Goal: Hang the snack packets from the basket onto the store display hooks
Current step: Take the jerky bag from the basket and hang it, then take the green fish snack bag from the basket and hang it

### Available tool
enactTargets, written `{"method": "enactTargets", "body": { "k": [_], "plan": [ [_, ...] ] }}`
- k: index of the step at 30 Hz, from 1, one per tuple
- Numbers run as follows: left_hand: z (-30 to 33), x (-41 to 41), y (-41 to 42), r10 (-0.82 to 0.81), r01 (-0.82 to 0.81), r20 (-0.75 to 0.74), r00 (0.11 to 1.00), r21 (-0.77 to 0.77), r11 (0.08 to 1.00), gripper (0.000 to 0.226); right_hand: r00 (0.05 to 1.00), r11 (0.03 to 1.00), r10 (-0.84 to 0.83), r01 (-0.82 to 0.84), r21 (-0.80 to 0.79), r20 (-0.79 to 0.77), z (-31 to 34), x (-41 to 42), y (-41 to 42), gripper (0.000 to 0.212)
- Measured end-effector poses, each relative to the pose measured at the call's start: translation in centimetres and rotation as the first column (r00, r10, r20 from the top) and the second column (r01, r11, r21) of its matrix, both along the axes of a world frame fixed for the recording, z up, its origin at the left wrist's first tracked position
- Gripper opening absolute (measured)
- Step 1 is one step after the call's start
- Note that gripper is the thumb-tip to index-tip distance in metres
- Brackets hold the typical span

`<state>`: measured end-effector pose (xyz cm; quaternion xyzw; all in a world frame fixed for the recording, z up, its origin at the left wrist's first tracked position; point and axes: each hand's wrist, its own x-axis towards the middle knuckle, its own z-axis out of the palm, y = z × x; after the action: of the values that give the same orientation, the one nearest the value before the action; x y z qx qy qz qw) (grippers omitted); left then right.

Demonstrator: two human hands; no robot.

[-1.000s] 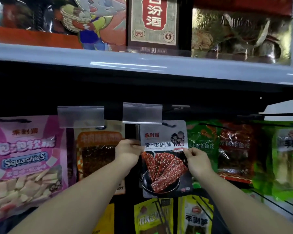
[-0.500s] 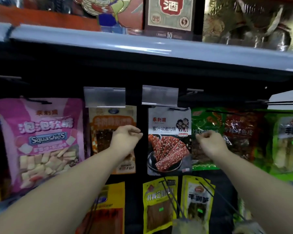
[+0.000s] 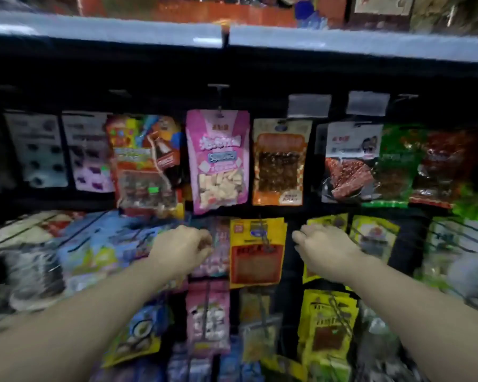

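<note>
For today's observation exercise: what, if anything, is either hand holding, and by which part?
Nothing: the left hand and right hand are loosely curled and empty.

From my remote view, the pink snack packet (image 3: 218, 161) reads as glossy plastic film, with a clear window low on its face. Right of it, the orange packet (image 3: 280, 162) shows the same sheen. Above the pink packet, the hook (image 3: 218, 102) is thin dark wire and the shelf edge (image 3: 102, 33) smooth, pale, lightly reflective. The label holders (image 3: 309, 106) look like translucent plastic.
</note>
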<state>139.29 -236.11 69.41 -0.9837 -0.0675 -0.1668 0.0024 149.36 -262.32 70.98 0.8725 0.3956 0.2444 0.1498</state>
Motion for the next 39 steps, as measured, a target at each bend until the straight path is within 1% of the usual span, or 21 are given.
{"method": "enactTargets", "body": {
  "k": [1,3,4,7,8,9,10,12,14,16,19,21,23,27,30,32,34,36,37,38,39],
  "plan": [
    [-2.0,-2.0,1.5,0.019,-0.018,-0.052,0.998,0.017,1.000,0.026,0.998,0.998,0.056,-0.056,-0.019,0.015,-2.0,-1.8,1.8,0.032],
    [-5.9,-6.0,4.1,0.048,-0.047,-0.131,0.990,0.016,0.999,0.028,0.991,0.995,0.044,-0.054,-0.082,-0.127,-5.7,-5.9,5.0,0.027],
    [-7.9,-7.8,5.0,0.057,-0.058,-0.166,0.984,0.000,0.998,0.028,0.986,0.986,0.020,-0.047,-0.161,-0.167,-8.0,-7.0,6.3,0.028],
    [-13.9,-12.4,6.8,0.100,-0.126,-0.266,0.959,-0.083,0.989,0.025,0.963,0.970,0.085,-0.139,-0.199,-0.257,-14.1,-11.2,9.9,0.029],
    [-16.1,-13.8,7.1,0.126,-0.161,-0.294,0.947,-0.097,0.982,0.024,0.939,0.956,0.114,-0.193,-0.221,-0.326,-16.7,-12.0,10.9,0.035],
    [-18.4,-15.1,7.3,0.147,-0.191,-0.325,0.934,-0.108,0.976,0.024,0.927,0.946,0.124,-0.218,-0.239,-0.353,-19.1,-12.8,11.7,0.040],
    [-20.7,-16.2,7.5,0.162,-0.219,-0.371,0.915,-0.117,0.969,0.022,0.915,0.941,0.122,-0.230,-0.249,-0.384,-21.8,-13.4,12.4,0.039],
    [-25.6,-18.4,7.7,0.173,-0.271,-0.473,0.864,-0.148,0.951,0.018,0.856,0.915,0.060,-0.253,-0.314,-0.514,-26.4,-15.0,13.3,0.025],
    [-30.5,-20.1,7.7,0.200,-0.359,-0.551,0.810,-0.198,0.912,0.018,0.801,0.902,0.060,-0.299,-0.311,-0.595,-32.1,-15.3,13.8,0.028],
    [-35.9,-21.7,7.7,0.231,-0.458,-0.615,0.754,-0.240,0.856,0.020,0.753,0.899,0.035,-0.311,-0.309,-0.657,-37.2,-15.8,14.3,0.032],
    [-44.7,-23.8,6.8,0.244,-0.597,-0.719,0.650,-0.284,0.750,0.021,0.708,0.856,-0.012,-0.357,-0.373,-0.706,-46.2,-16.1,14.3,0.032],
    [-50.9,-24.9,5.7,0.239,-0.664,-0.762,0.602,-0.311,0.680,0.021,0.680,0.811,-0.041,-0.406,-0.422,-0.732,-52.1,-16.1,13.8,0.031],
    [-56.8,-25.7,4.2,0.238,-0.740,-0.794,0.559,-0.349,0.575,0.018,0.643,0.777,-0.057,-0.452,-0.439,-0.764,-57.7,-15.9,13.4,0.030],
    [-68.3,-26.4,0.7,0.225,-0.827,-0.821,0.524,-0.429,0.362,0.015,0.598,0.692,-0.134,-0.515,-0.507,-0.790,-68.4,-15.4,12.9,0.033],
    [-76.0,-25.4,-1.4,0.195,-0.852,-0.842,0.504,-0.446,0.274,0.015,0.582,0.630,-0.177,-0.552,-0.546,-0.794,-76.6,-14.9,13.1,0.032],
    [-80.7,-24.2,-2.3,0.181,-0.867,-0.855,0.487,-0.446,0.222,0.018,0.582,0.603,-0.175,-0.575,-0.553,-0.794,-81.9,-14.4,13.4,0.033],
    [-84.9,-23.0,-2.7,0.188,-0.891,-0.872,0.452,-0.431,0.143,0.017,0.569,0.593,-0.176,-0.590,-0.547,-0.804,-86.6,-14.1,14.0,0.033],
    [-88.6,-21.8,-2.9,0.181,-0.929,-0.913,0.367,-0.370,0.019,0.016,0.549,0.600,-0.189,-0.592,-0.538,-0.814,-90.8,-14.1,14.7,0.034],
    [-90.2,-21.4,-3.0,0.165,-0.946,-0.939,0.303,-0.318,-0.071,0.019,0.538,0.602,-0.198,-0.593,-0.535,-0.820,-92.7,-14.2,15.1,0.035],
    [-91.8,-20.9,-3.2,0.142,-0.946,-0.961,0.239,-0.263,-0.190,0.023,0.524,0.601,-0.205,-0.599,-0.529,-0.826,-94.4,-14.4,15.5,0.036],
    [-93.1,-20.6,-3.3,0.116,-0.919,-0.976,0.186,-0.214,-0.332,0.024,0.510,0.602,-0.208,-0.606,-0.520,-0.835,-95.9,-14.7,15.9,0.037]
  ]
}}
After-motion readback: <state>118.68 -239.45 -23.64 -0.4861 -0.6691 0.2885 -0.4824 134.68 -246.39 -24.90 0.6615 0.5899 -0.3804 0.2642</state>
